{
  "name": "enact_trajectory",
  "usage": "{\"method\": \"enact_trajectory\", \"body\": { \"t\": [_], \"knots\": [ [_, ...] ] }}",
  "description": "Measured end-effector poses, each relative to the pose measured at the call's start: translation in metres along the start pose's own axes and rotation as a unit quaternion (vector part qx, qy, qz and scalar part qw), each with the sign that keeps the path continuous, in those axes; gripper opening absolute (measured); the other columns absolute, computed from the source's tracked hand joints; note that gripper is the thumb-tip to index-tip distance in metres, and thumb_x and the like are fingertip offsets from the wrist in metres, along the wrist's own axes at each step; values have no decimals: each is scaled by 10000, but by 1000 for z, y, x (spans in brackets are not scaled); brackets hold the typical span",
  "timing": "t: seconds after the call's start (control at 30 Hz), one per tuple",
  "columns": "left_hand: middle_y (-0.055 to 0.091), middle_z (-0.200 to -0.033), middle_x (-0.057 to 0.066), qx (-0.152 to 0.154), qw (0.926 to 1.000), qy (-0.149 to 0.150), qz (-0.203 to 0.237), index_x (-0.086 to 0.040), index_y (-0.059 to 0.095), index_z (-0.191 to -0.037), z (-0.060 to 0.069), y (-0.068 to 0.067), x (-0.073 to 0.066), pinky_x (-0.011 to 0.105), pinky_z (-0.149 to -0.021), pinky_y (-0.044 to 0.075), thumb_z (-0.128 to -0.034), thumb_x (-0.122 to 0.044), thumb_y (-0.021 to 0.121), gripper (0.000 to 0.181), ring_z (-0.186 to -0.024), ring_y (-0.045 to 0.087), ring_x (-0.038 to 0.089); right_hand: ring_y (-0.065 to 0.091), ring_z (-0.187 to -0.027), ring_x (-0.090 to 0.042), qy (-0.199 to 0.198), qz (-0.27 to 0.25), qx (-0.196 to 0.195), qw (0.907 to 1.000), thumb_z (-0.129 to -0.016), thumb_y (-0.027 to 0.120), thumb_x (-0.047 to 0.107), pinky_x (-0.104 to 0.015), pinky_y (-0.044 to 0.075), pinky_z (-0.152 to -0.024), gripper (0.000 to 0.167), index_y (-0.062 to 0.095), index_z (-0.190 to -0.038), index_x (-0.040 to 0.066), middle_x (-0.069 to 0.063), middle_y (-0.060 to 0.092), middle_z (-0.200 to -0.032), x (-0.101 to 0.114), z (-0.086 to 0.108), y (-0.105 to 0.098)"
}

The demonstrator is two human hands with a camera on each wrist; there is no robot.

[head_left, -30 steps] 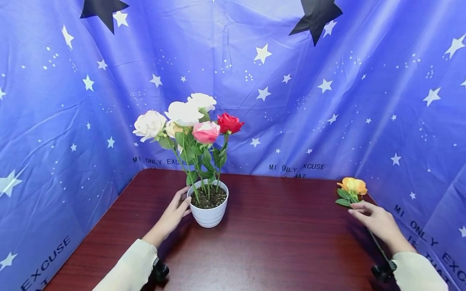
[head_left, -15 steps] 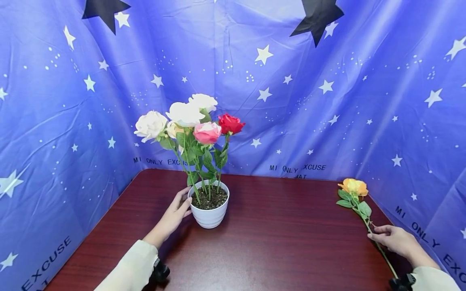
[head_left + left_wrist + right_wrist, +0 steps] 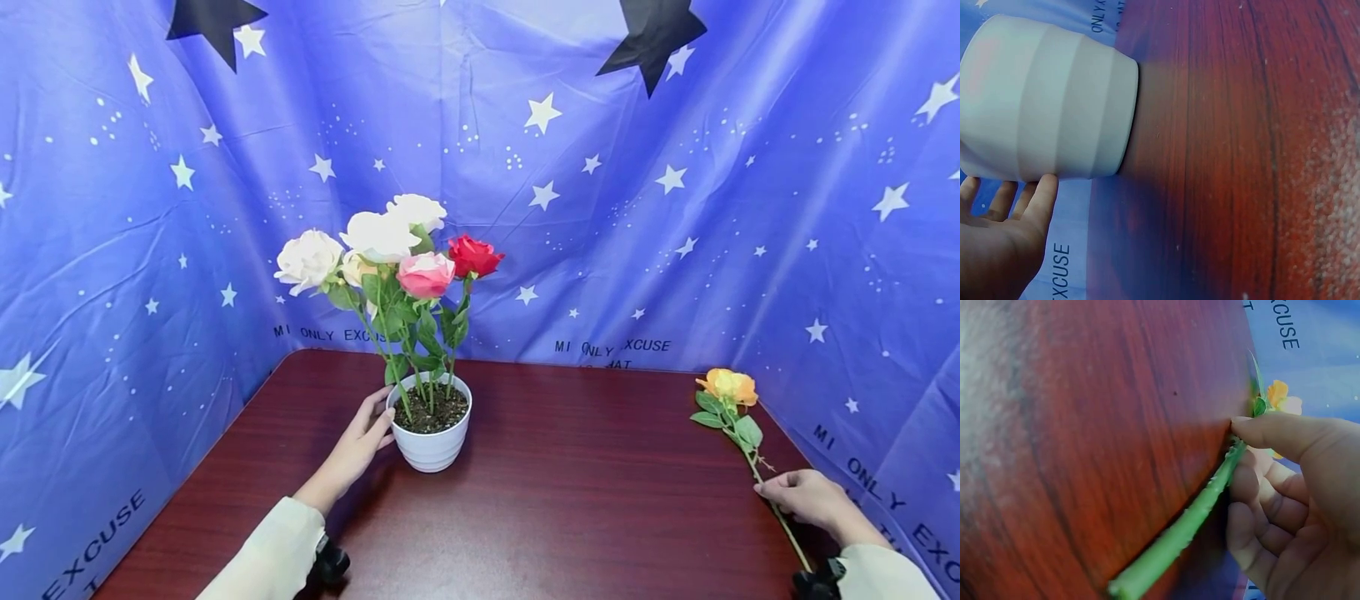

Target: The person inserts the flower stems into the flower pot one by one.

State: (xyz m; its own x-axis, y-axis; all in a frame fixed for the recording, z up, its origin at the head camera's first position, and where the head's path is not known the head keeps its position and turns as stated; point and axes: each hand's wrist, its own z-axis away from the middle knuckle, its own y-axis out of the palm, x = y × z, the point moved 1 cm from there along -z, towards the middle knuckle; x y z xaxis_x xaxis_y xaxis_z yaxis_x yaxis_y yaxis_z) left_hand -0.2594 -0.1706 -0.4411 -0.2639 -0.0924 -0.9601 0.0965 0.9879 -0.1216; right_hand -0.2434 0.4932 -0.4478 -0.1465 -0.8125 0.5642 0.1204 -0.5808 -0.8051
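Note:
A white ribbed flowerpot (image 3: 432, 450) filled with dark soil stands upright on the table. White roses (image 3: 378, 237), a pale yellow one, a pink rose (image 3: 426, 275) and a red rose (image 3: 474, 256) rise from it on leafy stems. My left hand (image 3: 358, 440) rests its fingers against the pot's left side; in the left wrist view the fingertips (image 3: 1048, 185) touch the ribbed wall. At the table's right edge lies a yellow-orange rose (image 3: 727, 387). My right hand (image 3: 813, 504) pinches its green stem (image 3: 1172, 540) between thumb and fingers, below the leaves.
The dark red wooden table (image 3: 585, 467) stretches between the pot and the loose rose. Behind and along both sides hangs a blue star-patterned cloth (image 3: 480, 150), meeting the table's edges.
My right hand has slid from just under the yellow rose's bloom to lower on its stem, toward me, and now pinches it there. The left hand and the pot stay put.

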Motion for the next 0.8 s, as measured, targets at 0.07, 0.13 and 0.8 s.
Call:
{"method": "enact_trajectory", "body": {
  "t": [0.07,0.13,0.8],
  "knots": [
    [391,-1449,283,-20,10000,-25,-8,-35,284,-1539,0,0,0,531,-1036,451,-1095,-189,427,491,-1320,424,414,572,-733,-159,48,-108,84,9999,-953,648,280,-318,550,-630,306,705,-896,-15,11,603,-773,1,-1,1],
    [391,-1451,283,-12,10000,-24,-21,-34,284,-1539,0,0,0,529,-1036,451,-1095,-194,429,493,-1322,422,415,563,-711,-159,46,-232,166,9996,-948,637,262,-304,540,-606,284,687,-872,-8,11,592,-743,2,-1,1],
    [397,-1452,266,-11,10000,-7,22,-55,295,-1539,-2,-2,4,527,-1033,455,-1091,-209,442,495,-1321,414,377,550,-668,-131,-970,-1105,619,9872,-1003,567,98,-291,551,-591,216,570,-962,-114,-29,566,-758,40,-7,9]
  ]
}}
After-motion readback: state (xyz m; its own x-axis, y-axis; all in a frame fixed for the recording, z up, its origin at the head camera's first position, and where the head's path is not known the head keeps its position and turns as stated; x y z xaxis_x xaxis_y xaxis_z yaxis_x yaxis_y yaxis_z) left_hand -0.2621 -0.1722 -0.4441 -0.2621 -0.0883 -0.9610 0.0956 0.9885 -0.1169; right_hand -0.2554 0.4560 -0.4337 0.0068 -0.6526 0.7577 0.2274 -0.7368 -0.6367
